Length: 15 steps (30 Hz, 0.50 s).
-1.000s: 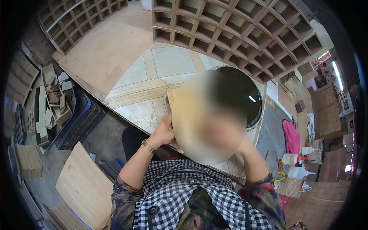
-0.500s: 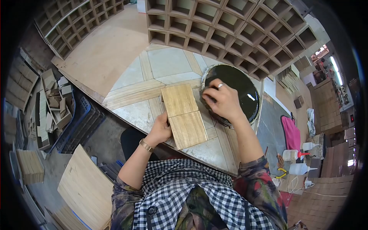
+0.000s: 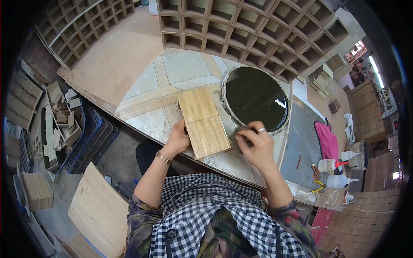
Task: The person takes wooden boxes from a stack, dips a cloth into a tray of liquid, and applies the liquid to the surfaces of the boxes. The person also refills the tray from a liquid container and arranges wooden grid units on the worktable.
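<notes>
A light wooden piece [image 3: 206,124] with a seam across its middle is tilted above the table, and my left hand [image 3: 177,138] grips its left edge. Just off its lower right side, my right hand [image 3: 257,146] pinches a small dark pad [image 3: 239,134], partly hidden by the fingers. Behind that hand stands a round tub [image 3: 257,99] of dark, shiny liquid.
Wooden cubby racks [image 3: 228,30] stand at the back of the tiled tabletop [image 3: 185,69]. On the right lie a pink cloth [image 3: 326,139], squeeze bottles [image 3: 337,181] and yellow-handled pliers [image 3: 317,186]. A blue crate [image 3: 88,133] of wood scraps is at the left.
My right hand has moved from over the tub toward me, down beside the wooden piece's lower right edge. The dark pad now shows between its fingers.
</notes>
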Each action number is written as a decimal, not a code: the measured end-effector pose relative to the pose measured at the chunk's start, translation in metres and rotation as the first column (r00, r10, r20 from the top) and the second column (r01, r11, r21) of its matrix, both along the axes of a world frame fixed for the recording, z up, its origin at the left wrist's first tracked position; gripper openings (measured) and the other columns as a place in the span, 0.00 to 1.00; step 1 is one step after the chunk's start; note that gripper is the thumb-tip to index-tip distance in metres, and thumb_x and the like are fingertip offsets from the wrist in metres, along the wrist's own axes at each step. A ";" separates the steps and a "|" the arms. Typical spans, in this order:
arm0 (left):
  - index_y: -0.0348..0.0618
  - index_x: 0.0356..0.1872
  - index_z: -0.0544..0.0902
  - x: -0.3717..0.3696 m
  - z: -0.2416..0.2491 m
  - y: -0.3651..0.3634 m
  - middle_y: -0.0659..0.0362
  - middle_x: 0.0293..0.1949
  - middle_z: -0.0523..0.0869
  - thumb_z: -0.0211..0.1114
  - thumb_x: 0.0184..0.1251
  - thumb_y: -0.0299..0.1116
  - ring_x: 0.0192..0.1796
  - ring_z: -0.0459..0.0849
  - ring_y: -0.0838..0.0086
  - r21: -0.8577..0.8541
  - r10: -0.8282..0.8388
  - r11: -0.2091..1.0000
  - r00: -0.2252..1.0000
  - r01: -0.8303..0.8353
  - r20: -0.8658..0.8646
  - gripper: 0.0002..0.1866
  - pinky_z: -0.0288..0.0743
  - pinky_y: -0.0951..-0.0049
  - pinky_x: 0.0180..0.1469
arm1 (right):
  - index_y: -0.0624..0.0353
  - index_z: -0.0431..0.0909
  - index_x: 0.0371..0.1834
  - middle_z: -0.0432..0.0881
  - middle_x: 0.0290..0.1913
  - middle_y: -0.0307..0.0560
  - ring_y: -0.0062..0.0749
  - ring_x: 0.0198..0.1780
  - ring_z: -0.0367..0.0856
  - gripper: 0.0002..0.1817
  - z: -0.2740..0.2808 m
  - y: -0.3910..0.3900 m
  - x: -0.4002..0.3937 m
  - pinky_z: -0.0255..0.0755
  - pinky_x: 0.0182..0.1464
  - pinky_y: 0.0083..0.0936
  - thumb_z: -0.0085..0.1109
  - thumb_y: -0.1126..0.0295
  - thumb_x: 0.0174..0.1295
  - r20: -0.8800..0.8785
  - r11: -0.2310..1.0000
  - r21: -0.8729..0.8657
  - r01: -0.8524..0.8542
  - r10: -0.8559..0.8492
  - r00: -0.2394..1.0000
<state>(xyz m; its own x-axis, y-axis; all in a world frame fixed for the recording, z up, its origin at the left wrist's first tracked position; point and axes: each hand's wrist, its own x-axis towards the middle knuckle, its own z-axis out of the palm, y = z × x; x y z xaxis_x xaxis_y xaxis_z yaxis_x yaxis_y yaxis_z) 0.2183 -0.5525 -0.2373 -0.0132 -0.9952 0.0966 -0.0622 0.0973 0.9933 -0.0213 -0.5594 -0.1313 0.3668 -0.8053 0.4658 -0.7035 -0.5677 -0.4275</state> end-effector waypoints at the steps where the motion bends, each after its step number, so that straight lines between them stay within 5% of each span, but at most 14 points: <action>1: 0.34 0.55 0.74 -0.001 0.000 0.000 0.56 0.49 0.84 0.65 0.60 0.21 0.51 0.80 0.77 -0.005 0.011 1.000 1.000 -0.011 0.016 0.21 0.75 0.74 0.54 | 0.56 0.83 0.30 0.77 0.35 0.44 0.34 0.31 0.80 0.04 -0.009 -0.001 -0.015 0.74 0.32 0.25 0.67 0.73 0.50 0.057 0.999 0.009 0.043 -0.044 0.997; 3: 0.34 0.53 0.75 -0.002 0.002 -0.003 0.55 0.48 0.85 0.63 0.60 0.21 0.49 0.81 0.74 0.031 0.024 0.999 0.999 -0.023 -0.027 0.18 0.75 0.73 0.53 | 0.61 0.83 0.32 0.77 0.35 0.46 0.33 0.35 0.78 0.06 -0.010 0.002 -0.030 0.72 0.37 0.23 0.67 0.77 0.49 0.323 0.998 0.049 0.038 -0.052 0.945; 7: 0.34 0.50 0.77 -0.006 0.027 -0.010 0.54 0.45 0.85 0.60 0.61 0.21 0.46 0.83 0.73 0.076 0.089 0.993 0.993 -0.095 0.082 0.15 0.76 0.74 0.49 | 0.64 0.82 0.32 0.76 0.35 0.48 0.33 0.37 0.76 0.06 0.008 0.008 -0.025 0.70 0.40 0.23 0.66 0.80 0.50 0.503 0.995 0.008 0.102 -0.092 0.859; 10: 0.32 0.49 0.78 -0.019 0.053 -0.016 0.53 0.43 0.86 0.57 0.63 0.21 0.42 0.84 0.73 0.120 0.178 0.982 0.916 -0.144 -0.359 0.13 0.78 0.74 0.44 | 0.64 0.82 0.32 0.76 0.35 0.48 0.33 0.37 0.77 0.06 0.027 0.000 -0.012 0.71 0.40 0.24 0.66 0.80 0.50 0.535 0.996 -0.075 0.044 0.003 0.845; 15: 0.30 0.49 0.77 -0.017 0.071 -0.020 0.53 0.42 0.85 0.55 0.69 0.28 0.39 0.86 0.71 0.383 0.270 0.923 0.762 -0.031 -0.589 0.13 0.81 0.73 0.40 | 0.59 0.83 0.32 0.76 0.35 0.47 0.35 0.32 0.78 0.06 0.077 -0.014 0.033 0.73 0.34 0.27 0.68 0.76 0.49 0.388 0.953 -0.291 -0.083 0.196 0.901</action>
